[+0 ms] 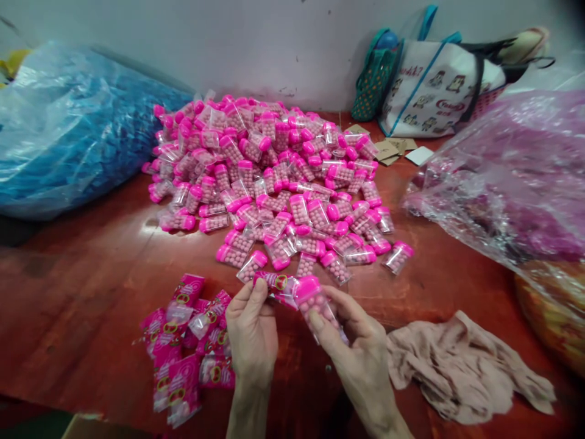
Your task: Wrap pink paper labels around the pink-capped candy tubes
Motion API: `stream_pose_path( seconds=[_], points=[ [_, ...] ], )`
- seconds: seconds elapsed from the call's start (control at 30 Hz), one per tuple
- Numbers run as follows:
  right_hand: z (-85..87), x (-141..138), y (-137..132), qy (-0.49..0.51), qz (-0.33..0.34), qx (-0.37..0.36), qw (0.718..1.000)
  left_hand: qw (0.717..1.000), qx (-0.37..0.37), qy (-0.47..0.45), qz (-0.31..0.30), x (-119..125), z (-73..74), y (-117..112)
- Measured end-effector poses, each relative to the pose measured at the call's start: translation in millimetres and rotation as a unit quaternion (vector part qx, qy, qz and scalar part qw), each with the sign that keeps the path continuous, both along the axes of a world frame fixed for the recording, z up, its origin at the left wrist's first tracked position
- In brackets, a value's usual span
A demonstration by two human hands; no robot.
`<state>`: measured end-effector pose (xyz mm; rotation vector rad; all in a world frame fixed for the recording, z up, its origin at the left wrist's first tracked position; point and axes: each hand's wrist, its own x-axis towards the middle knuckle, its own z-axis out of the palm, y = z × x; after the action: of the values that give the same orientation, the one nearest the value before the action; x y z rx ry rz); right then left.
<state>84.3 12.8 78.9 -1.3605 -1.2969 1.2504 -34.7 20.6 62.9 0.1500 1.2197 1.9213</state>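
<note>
Rt hand (363,341) grips pink-capped btl (319,302), lt hand (253,326) pinches wrapper (278,282), prob. touching btl.

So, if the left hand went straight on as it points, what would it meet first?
Past the printed pink wrapper it holds, the left hand would probably meet a pink-capped bottle of pink balls; depth is unclear.

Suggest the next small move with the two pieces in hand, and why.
Probably ease the bottle cap-first into the wrapper with the right hand. The left hand pinches the wrapper, the bottle's cap sits at its end, and packs in similar wrappers lie to the left. Whether the cap is already inside, I can't tell.
</note>
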Motion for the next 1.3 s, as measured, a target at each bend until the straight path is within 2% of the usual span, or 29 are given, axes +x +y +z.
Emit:
stream_pose_path(
  seconds=[0.17, 0.3, 0.47, 0.63, 0.8, 0.97, 1.13, 1.23, 1.3],
  points=[
    [6.3, 10.9, 9.5, 0.032, 0.118, -0.083, 0.989, 0.999, -0.006, 0.039, 0.0, -3.6, -1.5, -2.8],
    [0.3, 17.8, 14.1, 0.052, 0.149, -0.118, 0.98, 0.999, -0.022, 0.044, -0.017, -5.4, -5.1, -3.9],
    [-4.7, 17.2, 13.8, 0.023, 0.148, -0.089, 0.985, 0.999, -0.028, 0.047, 0.002, -1.1, -4.0, -0.2],
    [-7.4, 7.3, 9.5, -0.018, 0.103, -0.024, 0.994, 1.0, -0.021, 0.008, -0.018, 8.3, -2.4, 3.0],
    [-17.6, -0.5, 4.4, -0.04, 0.085, 0.039, 0.995, 0.995, -0.045, -0.045, -0.073, 13.6, -4.5, 0.3],
    [-26.9, -5.1, -1.1, -0.034, 0.081, 0.078, 0.993, 0.979, -0.075, -0.102, -0.159, 10.8, -5.5, -2.3],
    [-29.5, -8.1, -2.1, -0.006, 0.058, 0.039, 0.998, 0.962, -0.054, -0.135, -0.231, 4.5, -5.7, -4.3],
    [-30.1, -9.8, -3.1, 0.038, 0.067, -0.012, 0.997, 0.956, -0.037, -0.148, -0.25, 2.7, -3.1, -4.6],
    [-31.0, -12.0, -5.7, 0.052, 0.067, -0.017, 0.996, 0.956, -0.037, -0.149, -0.251, 3.4, -1.0, -3.8]
  ],
)
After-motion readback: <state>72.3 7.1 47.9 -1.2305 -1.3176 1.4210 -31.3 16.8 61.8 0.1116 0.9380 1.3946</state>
